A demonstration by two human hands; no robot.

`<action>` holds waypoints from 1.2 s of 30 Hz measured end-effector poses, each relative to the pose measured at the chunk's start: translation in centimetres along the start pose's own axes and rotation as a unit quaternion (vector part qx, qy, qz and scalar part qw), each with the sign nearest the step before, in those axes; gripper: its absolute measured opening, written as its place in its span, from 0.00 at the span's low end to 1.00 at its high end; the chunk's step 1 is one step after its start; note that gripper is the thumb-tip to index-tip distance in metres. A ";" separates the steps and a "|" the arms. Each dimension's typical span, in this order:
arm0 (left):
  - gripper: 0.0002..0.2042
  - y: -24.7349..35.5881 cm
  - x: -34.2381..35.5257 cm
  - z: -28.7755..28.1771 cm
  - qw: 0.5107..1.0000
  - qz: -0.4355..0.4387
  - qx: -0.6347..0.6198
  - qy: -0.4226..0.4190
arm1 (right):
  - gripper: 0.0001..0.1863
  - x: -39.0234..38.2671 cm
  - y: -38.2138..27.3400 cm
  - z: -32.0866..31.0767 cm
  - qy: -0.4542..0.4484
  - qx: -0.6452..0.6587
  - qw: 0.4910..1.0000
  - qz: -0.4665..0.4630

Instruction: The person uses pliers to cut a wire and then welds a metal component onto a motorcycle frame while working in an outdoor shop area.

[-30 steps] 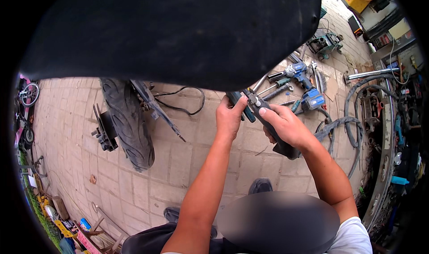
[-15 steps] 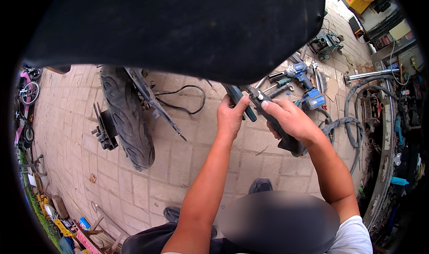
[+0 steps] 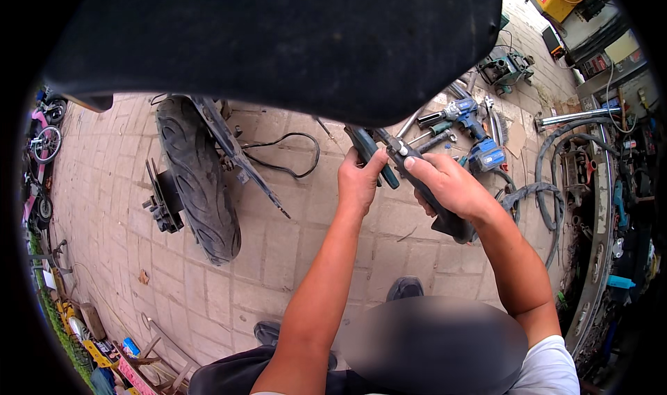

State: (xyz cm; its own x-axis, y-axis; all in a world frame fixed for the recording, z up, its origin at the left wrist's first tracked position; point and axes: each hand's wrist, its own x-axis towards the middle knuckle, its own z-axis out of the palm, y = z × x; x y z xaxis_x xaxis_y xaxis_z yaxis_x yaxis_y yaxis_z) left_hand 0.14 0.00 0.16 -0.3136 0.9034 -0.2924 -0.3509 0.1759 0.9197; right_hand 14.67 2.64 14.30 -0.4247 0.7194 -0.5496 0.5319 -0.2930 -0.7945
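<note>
Just ahead of our body, over a floor (image 3: 271, 277) of pale paving, we see both hands raised close together. The left hand (image 3: 357, 184) is closed around a slim dark-green piece (image 3: 375, 160), its thumb on the side toward the right hand. The right hand (image 3: 450, 188) grips a long black piece (image 3: 451, 225), with the thumb lying along it near a small pale fitting (image 3: 404, 147); one thick end sticks out below the palm. The two held pieces slant side by side, their far ends running up to the edge of a large black panel (image 3: 278, 47) (we cannot tell whether they touch it).

Left of the left hand, well apart from it, we find a worn tyre (image 3: 200, 186). A flat dark bar (image 3: 244, 167) slants between the tyre and that hand, and a loop of black cable (image 3: 317, 152) lies nearer to the hand.

Beyond the right hand, a blue cordless power tool (image 3: 474, 124) rests among hand tools, with a piece of cardboard (image 3: 515, 138) just beside it. To the right of the same hand we see grey hoses (image 3: 544, 160) curling on the floor and, past them, a shiny metal tube (image 3: 580, 116). Below the hands shows a dark shoe (image 3: 405, 288).
</note>
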 end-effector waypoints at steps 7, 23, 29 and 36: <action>0.21 -0.1 0.0 0.0 1.000 0.003 -0.012 -0.006 | 0.20 0.0 0.0 0.1 0.004 -0.008 1.000 0.002; 0.20 -0.1 0.0 0.1 1.000 0.001 -0.012 0.000 | 0.24 0.2 0.3 -0.2 -0.002 -0.010 1.000 -0.004; 0.20 -0.2 0.0 0.0 1.000 0.003 -0.013 0.001 | 0.23 0.0 -0.1 -0.1 0.002 -0.015 1.000 0.002; 0.21 0.1 -0.2 0.1 1.000 0.006 -0.013 0.006 | 0.19 -1.4 0.8 0.0 0.006 0.024 1.000 -0.012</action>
State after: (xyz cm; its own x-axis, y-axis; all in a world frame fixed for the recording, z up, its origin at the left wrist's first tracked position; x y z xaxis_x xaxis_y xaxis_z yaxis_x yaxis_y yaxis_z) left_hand 0.26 -0.07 0.37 -0.3278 0.9008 -0.2850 -0.3705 0.1549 0.9158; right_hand 15.65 1.39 14.44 -0.4288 0.7335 -0.5274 0.4860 -0.3048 -0.8191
